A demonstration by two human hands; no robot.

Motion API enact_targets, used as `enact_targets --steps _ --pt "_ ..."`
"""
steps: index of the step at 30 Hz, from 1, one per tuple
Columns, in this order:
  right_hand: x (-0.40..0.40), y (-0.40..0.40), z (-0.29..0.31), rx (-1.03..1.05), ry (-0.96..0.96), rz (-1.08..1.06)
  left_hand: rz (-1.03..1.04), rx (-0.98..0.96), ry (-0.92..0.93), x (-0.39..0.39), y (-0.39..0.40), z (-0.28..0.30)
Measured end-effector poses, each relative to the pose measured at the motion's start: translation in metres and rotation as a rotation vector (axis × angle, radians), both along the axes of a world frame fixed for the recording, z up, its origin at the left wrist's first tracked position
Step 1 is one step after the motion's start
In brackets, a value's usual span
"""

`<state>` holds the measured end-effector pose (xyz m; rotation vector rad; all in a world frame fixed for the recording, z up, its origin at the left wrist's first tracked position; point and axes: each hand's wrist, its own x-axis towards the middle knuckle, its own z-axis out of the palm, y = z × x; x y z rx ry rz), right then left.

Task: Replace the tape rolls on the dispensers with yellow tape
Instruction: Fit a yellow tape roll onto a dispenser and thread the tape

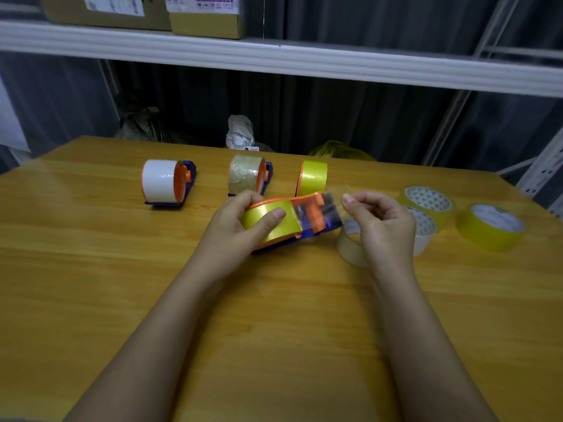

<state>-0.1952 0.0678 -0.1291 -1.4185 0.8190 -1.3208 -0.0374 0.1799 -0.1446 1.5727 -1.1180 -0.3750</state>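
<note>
Left hand (240, 226) grips the yellow tape roll (271, 220) mounted on an orange-blue dispenser (313, 214), held tilted just above the wooden surface (91, 269), centre. Right hand (380, 223) pinches the clear tape end (338, 193) pulled out past the dispenser's right end. Far row, left to right: dispenser with white roll (161, 181), dispenser with brownish clear roll (246, 175), dispenser with yellow roll (313, 176). Right side: loose rolls lying flat, two yellow ones (490, 226) (429, 202), pale ones (350, 242) partly behind the right hand.
</note>
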Motion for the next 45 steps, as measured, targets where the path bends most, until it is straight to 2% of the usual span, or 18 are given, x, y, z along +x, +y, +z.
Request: enact_targets --steps 7,13,19,24,30,40,45 --pt "-0.002 -0.005 -0.001 0.078 -0.020 -0.050 -0.071 0.039 -0.074 0.006 0.001 -0.004" --pt "-0.006 -0.009 -0.001 0.140 -0.073 -0.048 -0.113 -0.003 0.002 0.012 0.003 -0.004" --pt "-0.004 -0.004 0.002 0.174 -0.065 0.010 0.076 -0.008 -0.053 0.008 -0.001 -0.003" --pt "-0.001 -0.002 0.001 0.258 -0.062 0.028 0.241 -0.173 -0.268 0.000 -0.006 -0.006" --pt "-0.003 -0.004 0.004 0.390 -0.099 0.043 0.246 -0.349 -0.453 -0.006 -0.008 -0.006" --pt "-0.003 -0.004 0.004 0.380 -0.048 0.080 0.239 -0.415 -0.481 -0.005 -0.005 -0.005" --pt "-0.004 -0.003 0.006 0.377 -0.083 0.069 0.227 -0.433 -0.528 -0.007 -0.004 -0.004"
